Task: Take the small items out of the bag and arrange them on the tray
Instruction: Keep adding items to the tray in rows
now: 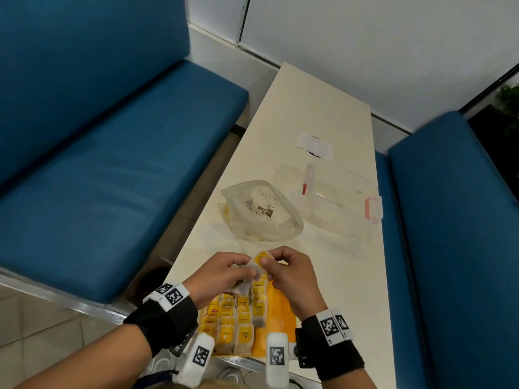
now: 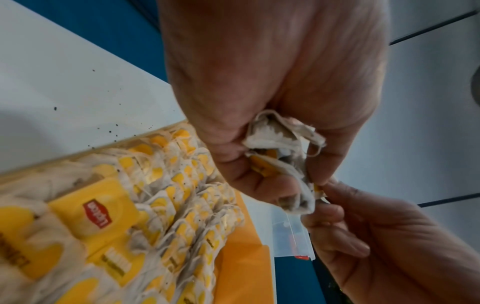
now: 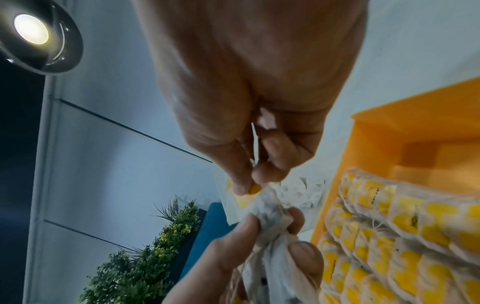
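Note:
My left hand [image 1: 224, 272] grips a crumpled bunch of tea bags [image 2: 280, 148] above the orange tray [image 1: 282, 313]. My right hand [image 1: 283, 269] pinches the yellow tag [image 1: 263, 259] of one tea bag [image 3: 262, 207] at the top of that bunch. Rows of tea bags with yellow tags [image 1: 238, 318] fill the tray's left part; its right strip is bare. The clear plastic bag [image 1: 262, 210] lies open on the table beyond my hands, with a few tea bags inside.
A clear lidded container [image 1: 339, 192] with red clips stands right of the bag. A white paper scrap [image 1: 314, 144] lies farther back. The narrow cream table [image 1: 323, 108] runs between two blue benches [image 1: 98, 175]. Dark tea crumbs [image 2: 114, 125] dot the table beside the tray.

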Demonstrator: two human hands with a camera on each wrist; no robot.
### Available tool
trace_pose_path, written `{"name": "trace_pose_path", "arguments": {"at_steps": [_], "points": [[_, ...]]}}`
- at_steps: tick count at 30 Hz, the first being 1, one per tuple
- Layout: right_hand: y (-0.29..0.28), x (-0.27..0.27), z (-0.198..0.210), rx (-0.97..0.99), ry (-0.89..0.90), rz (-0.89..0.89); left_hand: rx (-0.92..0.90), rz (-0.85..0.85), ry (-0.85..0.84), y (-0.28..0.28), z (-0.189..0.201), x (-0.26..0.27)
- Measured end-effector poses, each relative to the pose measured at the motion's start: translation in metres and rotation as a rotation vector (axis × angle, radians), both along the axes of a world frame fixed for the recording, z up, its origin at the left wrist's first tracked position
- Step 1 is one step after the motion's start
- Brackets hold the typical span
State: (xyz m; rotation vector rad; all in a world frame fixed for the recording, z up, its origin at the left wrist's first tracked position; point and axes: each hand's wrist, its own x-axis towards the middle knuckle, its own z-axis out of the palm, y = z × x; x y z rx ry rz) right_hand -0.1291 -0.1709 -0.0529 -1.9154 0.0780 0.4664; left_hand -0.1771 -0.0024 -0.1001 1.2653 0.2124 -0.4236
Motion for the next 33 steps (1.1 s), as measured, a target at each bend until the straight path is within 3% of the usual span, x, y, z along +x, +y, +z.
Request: {"name": "trace_pose_path", "arguments": {"at_steps": [9, 12, 15, 24, 33], "points": [[-0.010, 0.007, 0.012, 0.110, -0.006, 0.015, 0.039, 0.074, 0.015, 0.006, -0.003, 0.002], [-0.017, 0.010, 0.014, -0.095, -0.046, 0.103, 0.116, 0.144, 0.001, 0.010, -0.008, 0.005], [-0.029, 0.011, 0.012, -0.176, -0.033, 0.133, 0.198, 0.169, -0.070, 0.013, -0.017, 0.007], [-0.045, -0.018, -0.034, -0.376, 0.242, 0.317, 0.508, 0.243, -0.282, 0.008, -0.033, 0.007], [-0.041, -0.032, -0.070, -0.633, 0.295, 0.409, 0.534, 0.255, -0.303, 0.003, -0.037, 0.007]]}}
